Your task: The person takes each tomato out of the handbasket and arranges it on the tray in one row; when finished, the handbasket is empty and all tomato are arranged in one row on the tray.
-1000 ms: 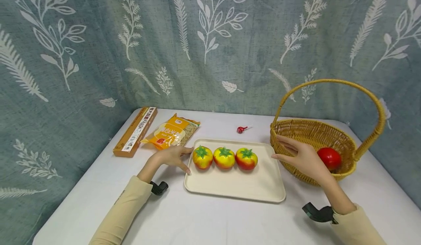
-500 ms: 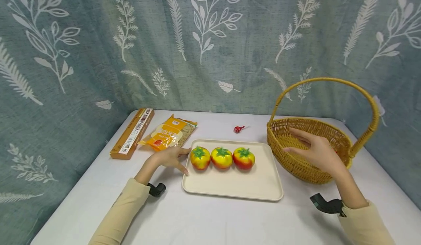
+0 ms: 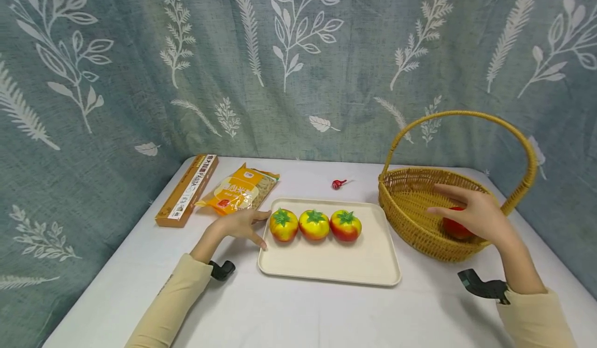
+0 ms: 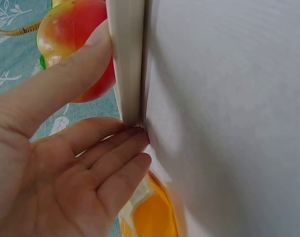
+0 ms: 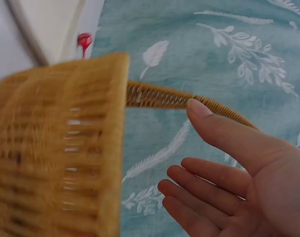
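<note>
My left hand point(image 3: 239, 225) touches the left edge of a cream tray point(image 3: 326, 268). In the left wrist view, the thumb lies against the tray rim point(image 4: 129, 64), and the fingers reach its end, fairly straight. Three yellow-and-red tomato-like fruits point(image 3: 314, 226) with green leafy tops stand in a row on the tray. My right hand point(image 3: 482, 216), holding nothing, is over a wicker basket point(image 3: 410, 234) with a tall hoop handle. A round red fruit point(image 3: 453, 228) lies in the basket, partly hidden by that hand. In the right wrist view, the thumb and fingers are spread apart beside the basket wall point(image 5: 56, 148).
An orange-and-clear bag of pasta point(image 3: 240, 190) lies behind my left hand, beside a long brown pasta box point(image 3: 187, 191). A red lollipop point(image 3: 338, 184) lies behind the tray. A patterned blue-green curtain point(image 3: 280, 114) hangs round the white table point(image 3: 298, 311).
My right hand has moved right, from the basket's left rim to above its right half. The red fruit, nearly hidden half a second ago, shows again. The left hand stays at the tray.
</note>
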### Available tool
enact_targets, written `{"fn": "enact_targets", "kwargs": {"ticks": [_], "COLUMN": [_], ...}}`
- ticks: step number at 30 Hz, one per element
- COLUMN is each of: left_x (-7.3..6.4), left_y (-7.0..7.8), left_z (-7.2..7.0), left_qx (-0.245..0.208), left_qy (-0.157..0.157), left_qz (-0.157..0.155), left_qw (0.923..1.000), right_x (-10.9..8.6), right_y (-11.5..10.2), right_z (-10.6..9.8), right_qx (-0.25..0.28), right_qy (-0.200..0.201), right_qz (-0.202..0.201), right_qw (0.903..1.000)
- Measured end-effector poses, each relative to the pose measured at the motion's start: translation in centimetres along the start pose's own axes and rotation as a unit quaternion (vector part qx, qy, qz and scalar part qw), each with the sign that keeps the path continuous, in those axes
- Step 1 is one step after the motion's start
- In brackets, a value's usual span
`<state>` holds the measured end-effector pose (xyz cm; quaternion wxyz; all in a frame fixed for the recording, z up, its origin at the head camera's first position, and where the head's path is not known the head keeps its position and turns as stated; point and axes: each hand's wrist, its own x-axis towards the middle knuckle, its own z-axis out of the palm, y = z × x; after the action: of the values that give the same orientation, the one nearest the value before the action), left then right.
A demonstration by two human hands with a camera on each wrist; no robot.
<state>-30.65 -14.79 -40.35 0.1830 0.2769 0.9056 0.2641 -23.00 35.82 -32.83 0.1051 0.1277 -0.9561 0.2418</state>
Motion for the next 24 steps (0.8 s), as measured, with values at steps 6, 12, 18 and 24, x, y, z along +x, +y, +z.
{"fn": "enact_targets", "kwargs": {"ticks": [6, 12, 18, 24], "left_x": [0.1, 0.2, 0.2, 0.2], "left_y": [0.0, -0.1, -0.1, 0.0], "left_z": [0.1, 0.2, 0.1, 0.1], "left_qx": [-0.001, 0.001, 0.004, 0.001], "left_qy": [0.002, 0.001, 0.003, 0.001], "left_qz": [-0.007, -0.006, -0.007, -0.006], "left_qw": [1.0, 1.0, 1.0, 1.0], "right_x": [0.1, 0.5, 0.8, 0.5], "right_y": [1.3, 2.9, 4.4, 5.4], "right_z": [-0.7, -1.0, -1.1, -1.3], "right_qx": [-0.013, -0.044, -0.053, -0.055], "right_qy": [-0.014, -0.051, -0.078, -0.095], "right_qz": [0.001, 0.016, 0.018, 0.032], "right_qw": [0.9998, 0.9976, 0.9954, 0.9934]}}
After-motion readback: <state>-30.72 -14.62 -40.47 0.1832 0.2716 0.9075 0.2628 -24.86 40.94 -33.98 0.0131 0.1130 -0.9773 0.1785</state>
